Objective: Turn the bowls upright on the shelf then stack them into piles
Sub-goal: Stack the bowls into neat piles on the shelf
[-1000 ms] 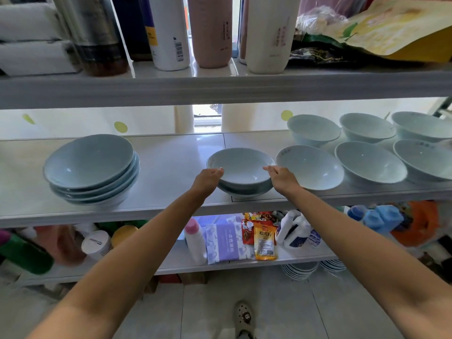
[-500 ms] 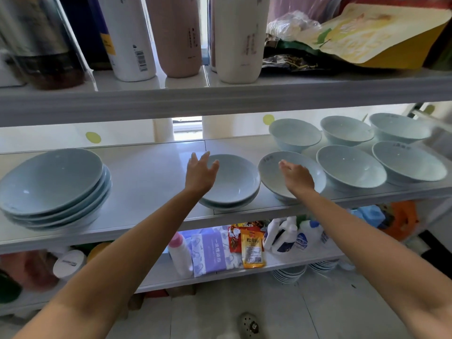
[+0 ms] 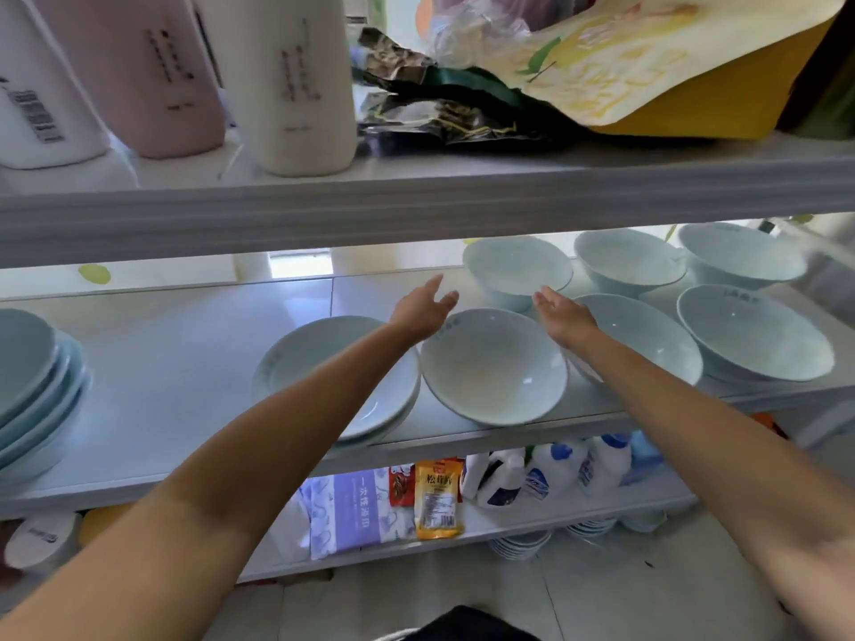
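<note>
Middle shelf (image 3: 176, 363), pale grey and glossy, carries all the bowls.

- Far-left pile (image 3: 32, 381): several pale blue-green bowls nested one in another, cut off by the left edge of the frame.
- Centre pile (image 3: 324, 363): at least two shallow bowls nested, upright, partly hidden under the left forearm.
- Front bowl (image 3: 495, 367): single, upright, lower centre, just beside the centre pile. Inside is plain glaze with a faint yellowish cast and a small dark mark near the rim.
- Bowl behind right arm (image 3: 647, 335): upright, partly hidden by the forearm.
- Right front bowl (image 3: 758, 335): upright, with dark lettering under the far rim. It seems to sit on another bowl.
- Back row: back-left bowl (image 3: 516, 270), back-middle bowl (image 3: 629, 263) and back-right bowl (image 3: 740, 256), each single and upright.

Left hand (image 3: 423, 307): above the far rim of the front bowl, grip apart, fingers straight, holding nothing.
Right hand (image 3: 562, 312): centre of the frame, grip apart, fingertips close to the back-left bowl's near rim. I cannot tell whether they touch it.

Top shelf: white bottle (image 3: 41, 85) with a barcode, pink bottle (image 3: 157, 71), cream bottle (image 3: 300, 81), dark foil packets (image 3: 439, 108) and a yellow pouch (image 3: 647, 62).
Lower shelf: purple pack (image 3: 356, 511), yellow sachet (image 3: 437, 497) and blue-capped bottles (image 3: 555, 474).
</note>
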A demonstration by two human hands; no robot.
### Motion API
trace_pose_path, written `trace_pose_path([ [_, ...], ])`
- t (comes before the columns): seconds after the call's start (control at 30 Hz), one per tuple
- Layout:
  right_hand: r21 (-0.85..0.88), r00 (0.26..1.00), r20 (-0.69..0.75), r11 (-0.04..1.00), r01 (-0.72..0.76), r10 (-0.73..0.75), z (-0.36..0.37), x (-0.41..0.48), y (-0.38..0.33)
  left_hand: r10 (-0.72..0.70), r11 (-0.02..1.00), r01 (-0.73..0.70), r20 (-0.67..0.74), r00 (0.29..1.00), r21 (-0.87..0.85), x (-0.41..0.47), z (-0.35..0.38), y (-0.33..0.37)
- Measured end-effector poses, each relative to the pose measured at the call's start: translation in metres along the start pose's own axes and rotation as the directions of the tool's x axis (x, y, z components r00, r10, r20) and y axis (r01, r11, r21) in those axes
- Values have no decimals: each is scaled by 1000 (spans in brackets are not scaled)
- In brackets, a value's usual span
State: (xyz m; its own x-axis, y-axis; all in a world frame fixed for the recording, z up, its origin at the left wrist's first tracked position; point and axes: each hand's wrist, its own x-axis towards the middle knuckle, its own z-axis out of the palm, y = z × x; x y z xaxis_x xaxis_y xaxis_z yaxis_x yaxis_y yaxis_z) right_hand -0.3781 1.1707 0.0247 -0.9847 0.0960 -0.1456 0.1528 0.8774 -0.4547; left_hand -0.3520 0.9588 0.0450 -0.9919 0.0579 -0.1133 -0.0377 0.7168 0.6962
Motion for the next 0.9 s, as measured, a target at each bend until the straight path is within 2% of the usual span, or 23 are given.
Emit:
trace_pose_path([
  [0.37, 41, 988, 152, 999, -28, 22, -17, 67, 28, -92, 993, 79, 144, 985, 94, 81, 54, 44],
  [0.47, -18, 989, 149, 1000, 19, -16, -21, 76, 30, -125, 985, 105, 153, 980, 134, 92, 61, 53],
  [0.6, -85, 972, 230, 994, 72, -51, -22, 91, 37, -161, 972, 129, 163, 973, 196, 102, 66, 57],
  [0.73, -96, 966, 242, 989, 114, -88, -24, 96, 43, -160, 966, 137, 92, 983, 219, 107, 72, 55],
  [0.9, -32, 982, 149, 992, 123, -117, -23, 104, 48, -115, 971, 116, -16, 993, 210, 111, 78, 49],
])
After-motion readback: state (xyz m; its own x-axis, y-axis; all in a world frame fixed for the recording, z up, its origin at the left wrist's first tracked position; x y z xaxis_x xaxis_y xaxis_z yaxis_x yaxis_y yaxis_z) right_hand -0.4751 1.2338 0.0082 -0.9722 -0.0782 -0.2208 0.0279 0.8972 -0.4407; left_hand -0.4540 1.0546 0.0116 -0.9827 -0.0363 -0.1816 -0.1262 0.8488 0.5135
